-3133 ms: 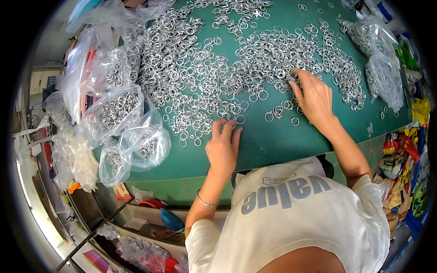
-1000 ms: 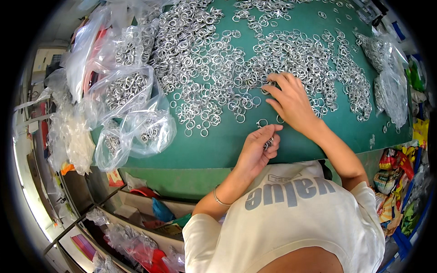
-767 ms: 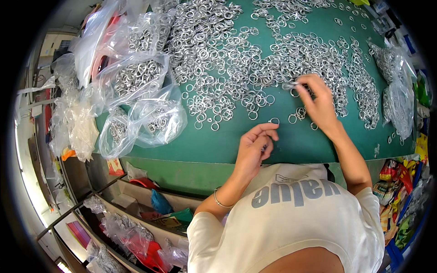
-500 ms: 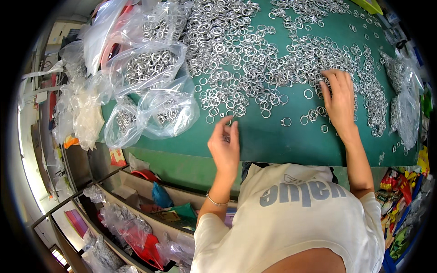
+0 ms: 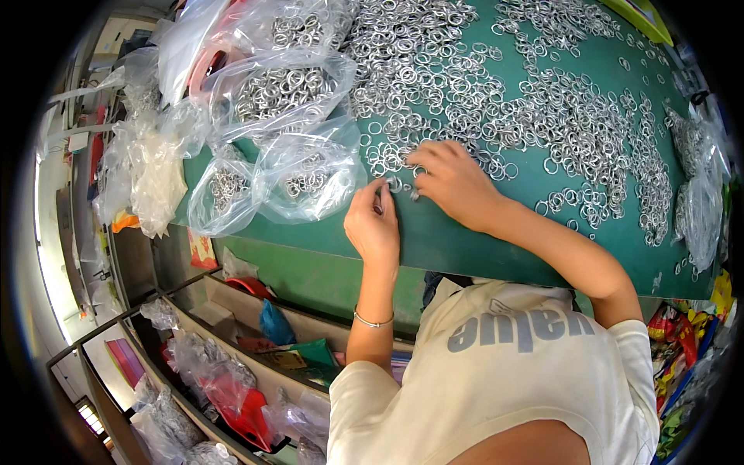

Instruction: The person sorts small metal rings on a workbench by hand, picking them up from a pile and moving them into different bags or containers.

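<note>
Many silver metal rings (image 5: 434, 81) lie in loose heaps over the green tabletop (image 5: 480, 232). My left hand (image 5: 373, 221) is at the near edge of the heap, fingers curled and thumb against them. A ring (image 5: 394, 184) shows at its fingertips, and something partly hidden glints inside the curl. Close on its right, my right hand (image 5: 453, 184) reaches in with bent fingers; a ring appears between its thumb and forefinger, though the fingers hide part of it. Loose rings lie just beyond both hands.
Clear plastic bags (image 5: 310, 174) holding rings stand left of my hands. Another bag of rings (image 5: 697, 186) lies along the right edge. A yellow-green tray (image 5: 639, 19) is at the far right corner. Below the table's near edge are boxes (image 5: 225, 310) with bags and red items.
My right hand has moved left from the right-hand rings to beside my left hand. My left hand has shifted slightly. The whole view has moved a little.
</note>
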`<state>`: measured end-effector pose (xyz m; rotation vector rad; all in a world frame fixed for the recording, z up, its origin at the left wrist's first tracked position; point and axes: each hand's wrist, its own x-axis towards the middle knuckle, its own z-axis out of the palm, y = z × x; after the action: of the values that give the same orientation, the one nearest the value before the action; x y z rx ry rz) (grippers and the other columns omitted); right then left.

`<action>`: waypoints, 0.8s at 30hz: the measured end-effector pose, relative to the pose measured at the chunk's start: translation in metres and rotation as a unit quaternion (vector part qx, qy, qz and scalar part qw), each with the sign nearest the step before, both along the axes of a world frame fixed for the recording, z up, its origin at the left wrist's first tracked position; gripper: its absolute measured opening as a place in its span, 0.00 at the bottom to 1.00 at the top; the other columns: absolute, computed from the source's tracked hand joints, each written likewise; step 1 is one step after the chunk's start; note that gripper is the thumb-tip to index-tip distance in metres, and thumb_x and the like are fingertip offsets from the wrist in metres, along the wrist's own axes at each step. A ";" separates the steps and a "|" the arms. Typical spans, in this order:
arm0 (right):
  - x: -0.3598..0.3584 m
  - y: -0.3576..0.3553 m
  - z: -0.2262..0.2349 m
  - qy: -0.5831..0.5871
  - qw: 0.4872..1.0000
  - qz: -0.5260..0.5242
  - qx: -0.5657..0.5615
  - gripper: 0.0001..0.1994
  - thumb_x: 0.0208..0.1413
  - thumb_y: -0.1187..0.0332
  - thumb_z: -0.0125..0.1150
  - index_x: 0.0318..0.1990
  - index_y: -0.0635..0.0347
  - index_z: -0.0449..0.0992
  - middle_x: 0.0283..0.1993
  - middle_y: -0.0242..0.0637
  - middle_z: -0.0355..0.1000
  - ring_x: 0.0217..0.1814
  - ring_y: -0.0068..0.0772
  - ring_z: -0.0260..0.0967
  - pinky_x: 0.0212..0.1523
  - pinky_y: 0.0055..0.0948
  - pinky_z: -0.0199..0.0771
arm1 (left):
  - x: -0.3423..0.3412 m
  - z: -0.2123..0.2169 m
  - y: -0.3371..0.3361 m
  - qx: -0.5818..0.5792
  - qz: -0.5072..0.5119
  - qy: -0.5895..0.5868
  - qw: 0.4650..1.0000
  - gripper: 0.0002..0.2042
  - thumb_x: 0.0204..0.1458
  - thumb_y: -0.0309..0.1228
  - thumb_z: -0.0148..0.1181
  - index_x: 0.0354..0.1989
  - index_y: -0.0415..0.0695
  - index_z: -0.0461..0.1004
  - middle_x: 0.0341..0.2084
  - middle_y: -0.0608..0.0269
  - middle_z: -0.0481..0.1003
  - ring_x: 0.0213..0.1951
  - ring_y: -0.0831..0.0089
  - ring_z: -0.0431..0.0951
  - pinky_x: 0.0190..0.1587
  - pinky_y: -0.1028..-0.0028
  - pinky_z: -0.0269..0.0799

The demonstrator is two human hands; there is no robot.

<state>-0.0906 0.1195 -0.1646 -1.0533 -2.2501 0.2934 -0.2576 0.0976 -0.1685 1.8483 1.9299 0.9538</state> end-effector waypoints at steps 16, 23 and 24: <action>0.015 -0.009 0.004 -0.077 0.996 -0.033 -0.023 0.06 0.44 0.72 0.60 0.33 0.58 0.74 0.41 0.33 0.67 0.46 0.33 0.61 0.45 0.30 0.59 | -0.007 0.015 -0.011 -0.185 0.030 -0.505 0.842 0.05 0.54 0.22 0.54 0.39 0.38 0.69 0.28 0.68 0.72 0.19 0.92 0.60 0.18 0.89 0.50; 0.023 -0.009 0.031 0.408 0.823 -0.071 -0.389 0.02 0.51 0.75 0.52 0.31 0.62 0.71 0.32 0.32 0.69 0.33 0.28 0.65 0.34 0.28 0.64 | -0.006 0.011 -0.019 -0.165 0.027 -0.401 0.901 0.04 0.53 0.22 0.55 0.36 0.38 0.72 0.29 0.69 0.72 0.24 0.89 0.64 0.23 0.89 0.56; 0.024 -0.008 0.034 0.506 0.705 -0.062 -0.493 0.03 0.52 0.75 0.51 0.32 0.63 0.71 0.31 0.31 0.69 0.31 0.27 0.65 0.32 0.27 0.65 | -0.006 0.011 -0.019 -0.165 0.035 -0.395 0.903 0.04 0.53 0.22 0.56 0.36 0.38 0.72 0.29 0.69 0.72 0.24 0.89 0.64 0.23 0.88 0.56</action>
<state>-0.0662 0.1114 -0.1302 -1.0656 -0.8930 1.6770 -0.2634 0.0784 -0.1572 0.9724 1.5116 1.0869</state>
